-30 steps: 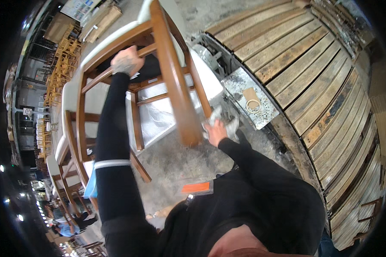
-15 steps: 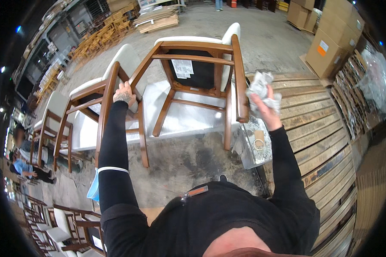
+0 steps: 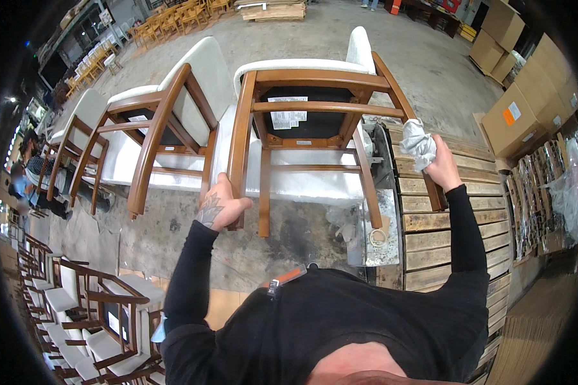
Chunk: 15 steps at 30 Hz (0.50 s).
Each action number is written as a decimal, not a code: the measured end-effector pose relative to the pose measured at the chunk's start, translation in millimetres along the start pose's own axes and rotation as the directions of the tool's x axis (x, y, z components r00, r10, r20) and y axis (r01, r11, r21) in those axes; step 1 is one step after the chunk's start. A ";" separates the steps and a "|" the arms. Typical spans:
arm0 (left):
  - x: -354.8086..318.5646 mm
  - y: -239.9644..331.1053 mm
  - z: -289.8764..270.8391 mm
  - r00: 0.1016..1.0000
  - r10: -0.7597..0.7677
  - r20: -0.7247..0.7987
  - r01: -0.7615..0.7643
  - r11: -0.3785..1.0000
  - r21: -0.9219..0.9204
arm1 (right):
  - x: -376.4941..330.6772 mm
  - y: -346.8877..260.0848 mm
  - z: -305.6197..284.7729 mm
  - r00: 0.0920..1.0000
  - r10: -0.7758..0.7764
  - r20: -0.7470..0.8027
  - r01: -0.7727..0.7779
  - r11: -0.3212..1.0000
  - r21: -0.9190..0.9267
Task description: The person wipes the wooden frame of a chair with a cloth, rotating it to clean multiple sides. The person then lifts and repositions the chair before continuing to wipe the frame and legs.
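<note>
A wooden chair [image 3: 315,107] with white upholstery is tipped over in front of me on a shiny pale bench [image 3: 311,186], its black underside and legs facing me. My left hand [image 3: 221,204] is wrapped round the chair's left leg near its lower end; some fingers are hidden behind the wood. In my right hand [image 3: 442,165] is a crumpled white cloth [image 3: 419,142], pressed against the right leg partway along its length. Left of this chair stands a second tipped chair [image 3: 167,115] of the same kind, and a third [image 3: 83,122] lies beyond it.
At right is a slatted wooden pallet [image 3: 459,221], with cardboard boxes [image 3: 526,119] behind it. A box-like stand [image 3: 382,247] holding a tape roll [image 3: 377,238] is near the bench's right end. More chairs [image 3: 109,321] crowd the lower left. People [image 3: 35,183] are at far left.
The chair has turned to face me more squarely. My left hand has shifted down to the leg's lower end. My right hand has moved right with the cloth, which now meets the right leg.
</note>
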<state>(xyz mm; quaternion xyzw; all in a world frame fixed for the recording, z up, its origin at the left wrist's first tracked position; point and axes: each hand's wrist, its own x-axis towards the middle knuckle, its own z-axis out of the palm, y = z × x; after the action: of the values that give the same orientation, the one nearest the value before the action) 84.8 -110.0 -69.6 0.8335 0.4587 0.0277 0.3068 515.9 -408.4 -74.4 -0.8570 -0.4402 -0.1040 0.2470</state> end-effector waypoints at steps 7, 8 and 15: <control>9.0 2.5 10.4 0.981 0.052 -0.189 -0.102 0.960 -0.261 | 85.4 -82.7 92.4 0.995 0.013 -0.097 -0.057 0.884 -0.464; 9.6 -0.9 12.6 0.979 0.072 -0.190 -0.122 0.956 -0.267 | 87.1 -100.3 115.6 0.990 0.008 -0.142 -0.070 0.895 -0.440; 26.8 -21.5 8.5 0.982 0.085 -0.167 -0.116 0.976 -0.184 | 108.5 -273.6 202.1 0.884 -0.329 -0.333 0.376 0.923 0.086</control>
<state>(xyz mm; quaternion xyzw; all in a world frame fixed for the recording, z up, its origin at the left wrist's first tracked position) 86.9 -84.7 -94.4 0.8171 0.4339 0.1535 0.3472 351.6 -93.9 -113.8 -0.7143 -0.5508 -0.2481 0.3533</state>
